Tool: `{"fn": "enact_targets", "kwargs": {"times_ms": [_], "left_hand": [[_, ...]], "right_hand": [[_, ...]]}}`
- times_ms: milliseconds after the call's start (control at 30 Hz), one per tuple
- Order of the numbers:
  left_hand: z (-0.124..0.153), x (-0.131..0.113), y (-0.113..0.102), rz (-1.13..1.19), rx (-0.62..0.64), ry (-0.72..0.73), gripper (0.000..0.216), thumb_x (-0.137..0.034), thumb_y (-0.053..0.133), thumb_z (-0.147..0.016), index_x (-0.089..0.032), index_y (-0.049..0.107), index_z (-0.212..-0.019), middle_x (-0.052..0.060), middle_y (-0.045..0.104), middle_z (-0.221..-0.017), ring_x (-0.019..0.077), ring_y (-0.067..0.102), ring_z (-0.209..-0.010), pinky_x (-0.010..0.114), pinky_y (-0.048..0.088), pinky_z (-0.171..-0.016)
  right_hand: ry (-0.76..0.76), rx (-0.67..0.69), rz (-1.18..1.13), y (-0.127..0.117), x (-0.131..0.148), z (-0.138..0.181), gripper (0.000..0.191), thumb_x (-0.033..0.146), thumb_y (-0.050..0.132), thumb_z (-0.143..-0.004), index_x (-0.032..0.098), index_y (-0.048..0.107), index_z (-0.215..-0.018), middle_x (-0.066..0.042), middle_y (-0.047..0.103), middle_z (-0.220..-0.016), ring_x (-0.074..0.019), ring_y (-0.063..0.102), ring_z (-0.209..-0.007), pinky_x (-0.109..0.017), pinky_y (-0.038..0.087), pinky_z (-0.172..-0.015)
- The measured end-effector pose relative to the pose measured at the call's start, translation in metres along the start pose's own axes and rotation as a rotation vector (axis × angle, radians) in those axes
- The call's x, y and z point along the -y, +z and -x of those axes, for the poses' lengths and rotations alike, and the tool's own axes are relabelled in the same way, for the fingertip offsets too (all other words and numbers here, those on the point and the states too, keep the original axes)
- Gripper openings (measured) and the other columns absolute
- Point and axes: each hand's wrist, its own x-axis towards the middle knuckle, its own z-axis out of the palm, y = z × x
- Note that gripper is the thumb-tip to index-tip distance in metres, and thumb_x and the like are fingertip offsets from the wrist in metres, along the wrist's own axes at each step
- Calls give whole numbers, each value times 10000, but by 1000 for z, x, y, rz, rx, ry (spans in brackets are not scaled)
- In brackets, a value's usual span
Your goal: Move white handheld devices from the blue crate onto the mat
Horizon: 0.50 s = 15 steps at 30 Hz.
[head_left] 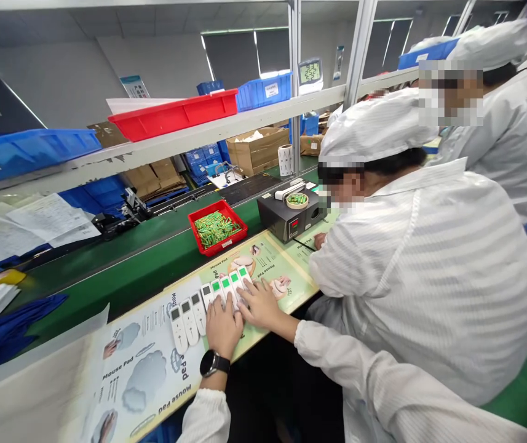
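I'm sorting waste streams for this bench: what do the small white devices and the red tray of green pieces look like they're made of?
White devices: apparently molded plastic, smooth with a slight sheen, each with a small screen. Red tray: looks like rigid plastic, uniform color, thin molded rim.

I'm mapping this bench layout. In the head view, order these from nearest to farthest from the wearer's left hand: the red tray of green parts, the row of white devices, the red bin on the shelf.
From the left hand:
1. Row of white devices, under its fingers.
2. Red tray of green parts, behind on the belt.
3. Red bin, up on the shelf.
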Motion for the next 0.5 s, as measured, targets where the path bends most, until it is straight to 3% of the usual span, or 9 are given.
{"fn": "enact_targets", "kwargs": {"times_ms": [133, 367, 433, 500], "left_hand": [[4, -12, 0, 91, -3, 26, 547, -246, 439, -961, -169, 522, -1496, 206, 541, -1453, 330, 514, -1338, 493, 395, -1163], [-19, -78, 9, 408, 73, 108, 605, -184, 393, -963, -119, 393, -1564, 183, 453, -1579, 281, 452, -1433, 439, 409, -1178], [-21, -80, 7, 449, 64, 126, 605, -197, 416, -953, -141, 414, -1555, 162, 418, -1607, 279, 437, -1444, 443, 393, -1194], [-12, -65, 1, 435, -32, 58, 549, -219, 449, -939, -169, 524, -1481, 153, 448, -1577, 292, 456, -1418, 466, 395, -1188]], "right_hand": [[49, 24, 16, -4, -4, 10, 557, 501, 451, -1014, 253, 509, -1509, -112, 403, -1618, -370, 385, -1430, -584, 205, -1204], [304, 63, 157, -30, -46, 8, 632, 433, 522, -973, 55, 506, -1479, -270, 374, -1592, -424, 316, -1479, -563, 184, -1211], [317, 41, 169, -36, -51, 7, 664, 430, 537, -966, 45, 470, -1504, -267, 344, -1609, -428, 286, -1494, -558, 180, -1216], [264, -10, 161, -36, -42, 9, 665, 430, 526, -971, 63, 451, -1521, -237, 323, -1629, -424, 251, -1508, -563, 169, -1223]]}}
